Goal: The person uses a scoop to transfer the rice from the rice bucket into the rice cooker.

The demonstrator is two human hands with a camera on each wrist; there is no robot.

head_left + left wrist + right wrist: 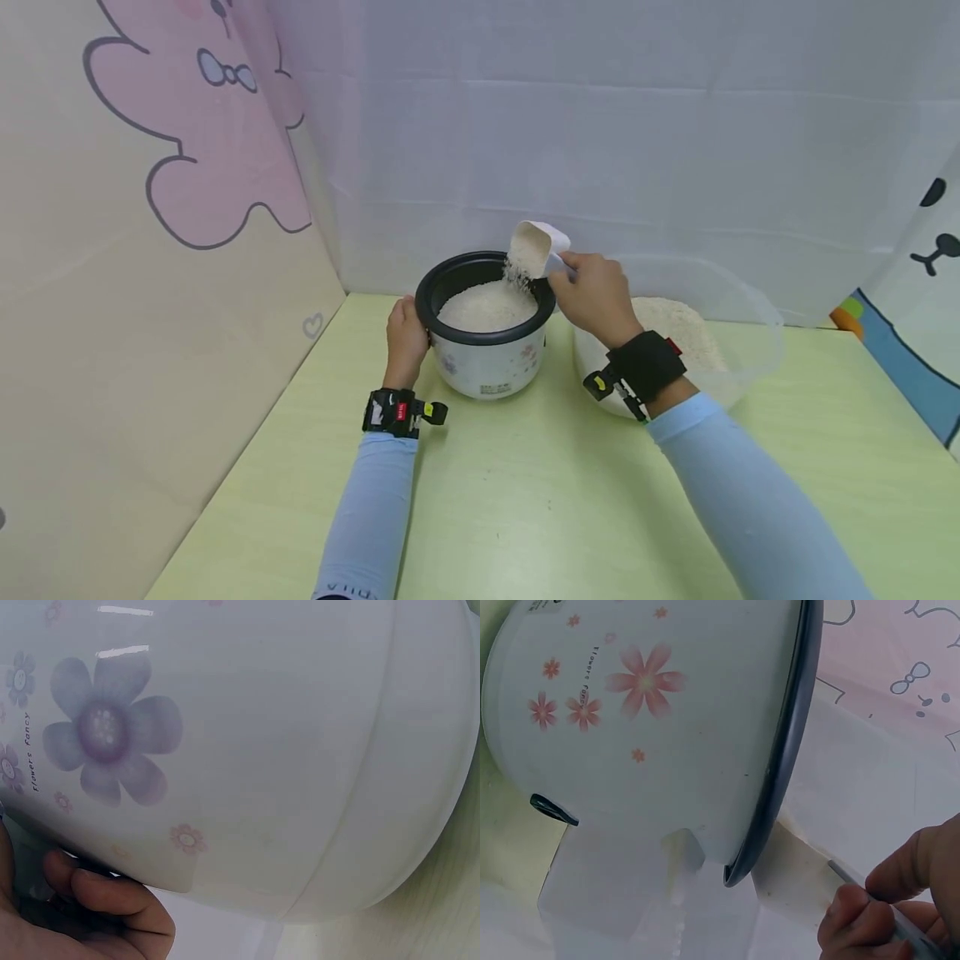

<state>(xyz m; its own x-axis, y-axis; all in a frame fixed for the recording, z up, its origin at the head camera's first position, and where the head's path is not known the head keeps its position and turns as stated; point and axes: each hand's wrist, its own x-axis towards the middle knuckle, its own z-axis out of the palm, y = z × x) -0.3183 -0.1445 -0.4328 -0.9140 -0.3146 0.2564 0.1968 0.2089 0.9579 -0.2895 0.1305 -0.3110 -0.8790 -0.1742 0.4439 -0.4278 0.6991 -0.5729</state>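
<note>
A white rice cooker (491, 362) with flower prints and a black rim stands lidless, with white rice (483, 308) heaped inside. My left hand (406, 343) is at its left side; in the left wrist view, curled fingers (124, 904) grip the dark side handle. My right hand (596, 302) grips the handle of a white scoop (556, 239) above the cooker's right rim. The scoop is tilted left, and grains pour from its mouth onto the heap. In the right wrist view, thumb and fingers (862, 919) pinch the scoop's handle beside the dark rim.
A translucent tub (761, 333) with more rice (675, 329) stands right of the cooker, partly behind my right wrist. The pale green table (510, 508) meets a white curtain (600, 142) at the back. A printed cartoon sheet (150, 333) lines the left side.
</note>
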